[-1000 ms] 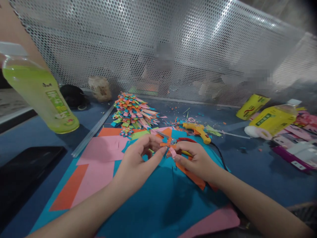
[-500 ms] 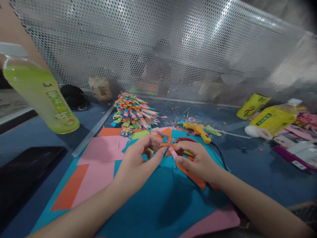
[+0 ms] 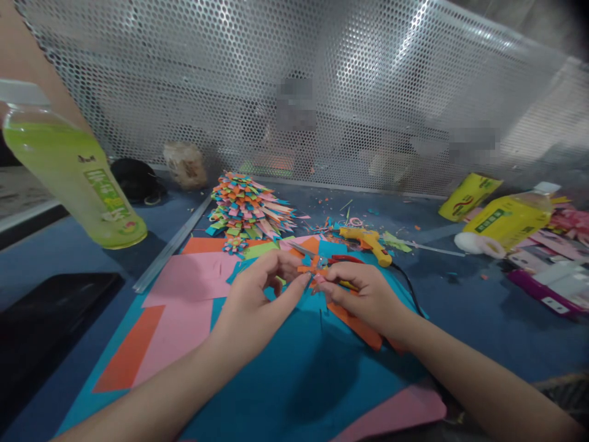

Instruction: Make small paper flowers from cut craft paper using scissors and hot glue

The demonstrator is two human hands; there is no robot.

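Between the fingertips of my left hand [image 3: 257, 294], closed in a pinch, is a small paper flower [image 3: 305, 269] with orange and blue petals. My right hand [image 3: 370, 298] pinches a pink paper strip [image 3: 319, 280] against the flower's near right side; the fingers hide most of it. Both hands hover over a big blue paper sheet [image 3: 257, 374]. Just beyond them lie scissors with red handles [image 3: 346, 259], partly covered by my right hand. Orange paper [image 3: 356, 325] lies under my right hand. A finished-looking paper flower [image 3: 235, 246] rests on the sheets farther back.
A layered cone of coloured paper strips [image 3: 248, 209] stands behind the sheets. Right of it lies a yellow glue gun [image 3: 368, 240] with a black cable, among paper scraps. A green drink bottle [image 3: 73, 178] stands left, above a black tablet-like slab [image 3: 50, 331]. Perforated metal [image 3: 230, 80] closes the back.
My right fingertips have moved slightly left, toward the flower. The pink strip, which stuck out toward me before, is now mostly behind the fingers. My left hand has hardly moved.
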